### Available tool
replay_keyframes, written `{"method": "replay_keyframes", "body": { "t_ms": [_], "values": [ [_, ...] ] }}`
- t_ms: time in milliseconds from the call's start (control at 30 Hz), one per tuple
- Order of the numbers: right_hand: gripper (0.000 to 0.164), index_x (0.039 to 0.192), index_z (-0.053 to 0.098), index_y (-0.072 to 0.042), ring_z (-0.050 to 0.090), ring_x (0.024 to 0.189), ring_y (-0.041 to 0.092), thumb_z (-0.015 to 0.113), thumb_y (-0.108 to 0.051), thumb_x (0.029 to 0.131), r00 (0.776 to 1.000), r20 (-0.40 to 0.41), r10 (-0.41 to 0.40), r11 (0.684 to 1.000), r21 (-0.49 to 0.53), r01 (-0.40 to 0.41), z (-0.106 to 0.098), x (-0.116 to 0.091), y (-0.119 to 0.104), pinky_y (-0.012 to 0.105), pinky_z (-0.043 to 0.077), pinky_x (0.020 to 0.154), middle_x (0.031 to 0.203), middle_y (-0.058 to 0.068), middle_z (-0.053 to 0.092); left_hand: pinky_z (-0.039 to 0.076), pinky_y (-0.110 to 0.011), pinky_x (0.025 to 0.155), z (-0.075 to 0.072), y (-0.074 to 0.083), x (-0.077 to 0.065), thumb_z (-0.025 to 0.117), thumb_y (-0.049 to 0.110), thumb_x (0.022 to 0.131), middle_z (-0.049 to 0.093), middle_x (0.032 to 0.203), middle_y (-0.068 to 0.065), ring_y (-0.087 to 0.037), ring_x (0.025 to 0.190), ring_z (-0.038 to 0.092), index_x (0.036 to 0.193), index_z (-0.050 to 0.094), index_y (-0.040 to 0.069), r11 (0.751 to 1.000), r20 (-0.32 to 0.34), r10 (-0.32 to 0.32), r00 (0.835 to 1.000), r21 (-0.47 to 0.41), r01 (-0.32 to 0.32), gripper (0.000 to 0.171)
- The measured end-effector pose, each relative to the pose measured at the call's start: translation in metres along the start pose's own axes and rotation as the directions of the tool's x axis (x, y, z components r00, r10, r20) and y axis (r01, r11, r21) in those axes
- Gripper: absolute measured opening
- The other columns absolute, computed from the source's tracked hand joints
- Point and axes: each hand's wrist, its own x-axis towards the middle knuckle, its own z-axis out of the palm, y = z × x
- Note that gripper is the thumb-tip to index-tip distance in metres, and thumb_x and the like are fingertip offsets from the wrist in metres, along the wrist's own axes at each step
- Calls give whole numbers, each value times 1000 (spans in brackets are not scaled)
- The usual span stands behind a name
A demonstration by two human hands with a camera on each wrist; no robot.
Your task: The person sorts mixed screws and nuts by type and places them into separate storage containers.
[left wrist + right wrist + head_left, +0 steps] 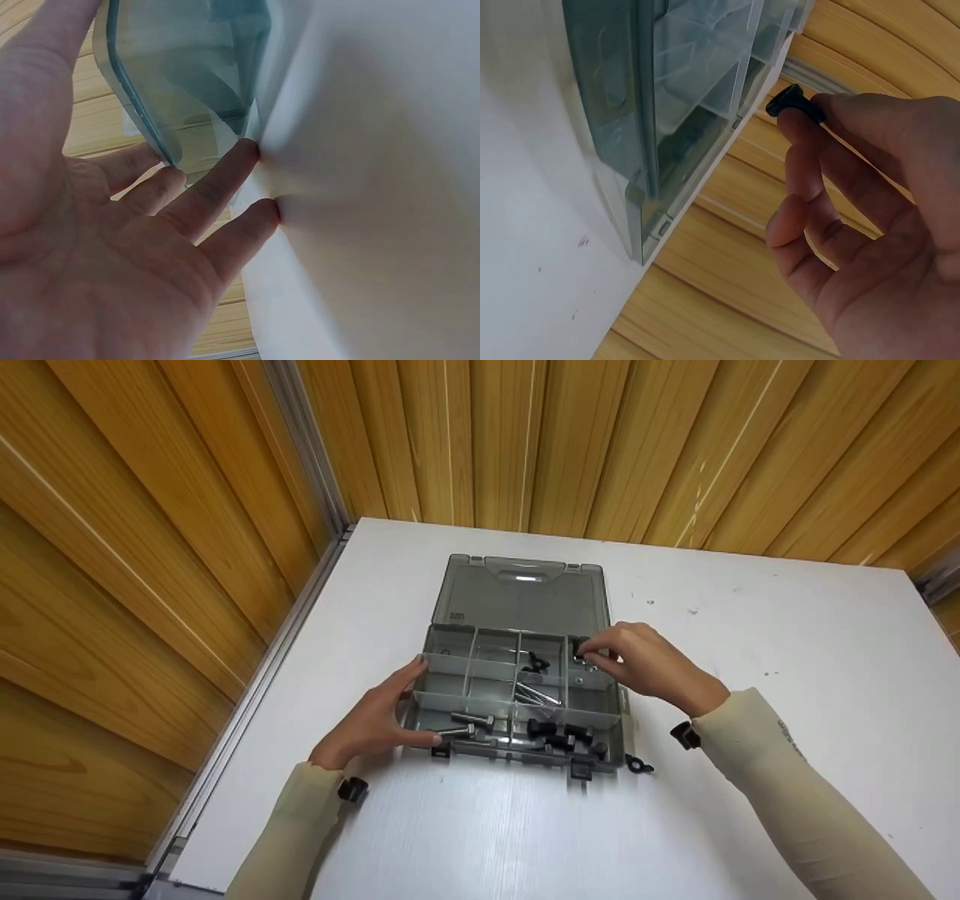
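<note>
A grey translucent compartment box lies on the table with its lid folded back. My left hand spans its front left corner, thumb along the front edge and a fingertip at the left rim. In the left wrist view, straight fingertips touch the table beside the box. Over the back right compartment, my right hand pinches a small black bolt-like piece between thumb and index finger. Silver bolts lie in the front left compartment, black bolts in the front right.
Silver rods lie in a middle compartment, and a black winged piece sits behind them. Another black piece with a ring-like end lies by the box's front right corner. Wood-panelled walls border the white table behind and at left.
</note>
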Motion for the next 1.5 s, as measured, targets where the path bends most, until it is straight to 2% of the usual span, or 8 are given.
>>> {"method": "replay_keyframes", "body": {
  "t_ms": [267, 367, 467, 733, 867, 1033, 1367, 1500],
  "values": [
    [19, 114, 79, -4, 71, 83, 20, 69, -8, 98, 996, 85, 13, 1000, -10, -12, 18, 20, -6, 43, 56, 76, 107, 9, 78, 36, -49, 118, 1, 0, -1, 92, 52, 72, 13, 171, 6, -30, 150, 34, 167, 18, 24, 1000, 3, -20, 1000, 6, 20, 124],
    [21, 116, 79, -4, 73, 97, 27, 69, -8, 98, 993, 113, 17, 1000, -24, -15, 24, 25, -8, 45, 58, 79, 112, 10, 77, 35, -49, 119, 1, -2, 0, 92, 52, 72, 12, 171, 6, -29, 150, 34, 167, 17, 24, 1000, 3, -21, 1000, 9, 21, 124],
    [22, 117, 78, -4, 73, 101, 29, 69, -8, 98, 990, 138, 34, 999, -28, -30, 29, 29, -11, 45, 58, 76, 115, 11, 76, 33, -49, 120, 1, -2, 1, 92, 52, 72, 13, 171, 5, -27, 151, 31, 167, 18, 23, 1000, 1, -16, 1000, 15, 16, 124],
    [24, 116, 78, -2, 73, 99, 33, 66, -4, 96, 986, 162, 22, 996, -89, -8, 42, 32, -11, 51, 60, 81, 113, 13, 76, 29, -50, 121, 1, -1, 1, 91, 56, 71, 14, 171, 6, -23, 154, 24, 167, 18, 23, 1000, 3, -20, 1000, 19, 20, 124],
    [22, 115, 77, -1, 73, 100, 31, 66, -5, 97, 985, 175, 15, 995, -95, 1, 43, 31, -11, 50, 59, 85, 113, 12, 76, 32, -50, 120, 0, 0, 0, 91, 55, 72, 14, 171, 6, -25, 153, 28, 167, 18, 24, 1000, 2, -19, 1000, 14, 19, 124],
    [20, 114, 77, -2, 71, 103, 31, 66, -8, 98, 986, 166, -7, 995, -93, 22, 43, 29, -11, 51, 58, 89, 112, 12, 75, 38, -50, 117, 0, 0, 0, 92, 51, 72, 14, 171, 6, -29, 149, 36, 166, 18, 24, 1000, 1, -12, 1000, -11, 12, 123],
    [19, 115, 77, -5, 69, 106, 29, 67, -8, 99, 992, 128, 16, 998, -58, -8, 40, 23, -9, 50, 57, 89, 116, 9, 71, 35, -49, 119, 1, -1, 1, 92, 52, 72, 13, 171, 4, -28, 150, 33, 166, 19, 23, 1000, 0, 2, 1000, -1, -2, 123],
    [19, 115, 77, -6, 67, 111, 32, 69, -5, 98, 997, 76, 0, 997, -77, 6, 38, 15, -7, 50, 56, 93, 122, 12, 69, 34, -50, 119, 1, -1, 1, 92, 52, 72, 14, 171, 3, -28, 150, 33, 166, 19, 22, 1000, 0, 5, 1000, 5, -5, 123]
  ]
}}
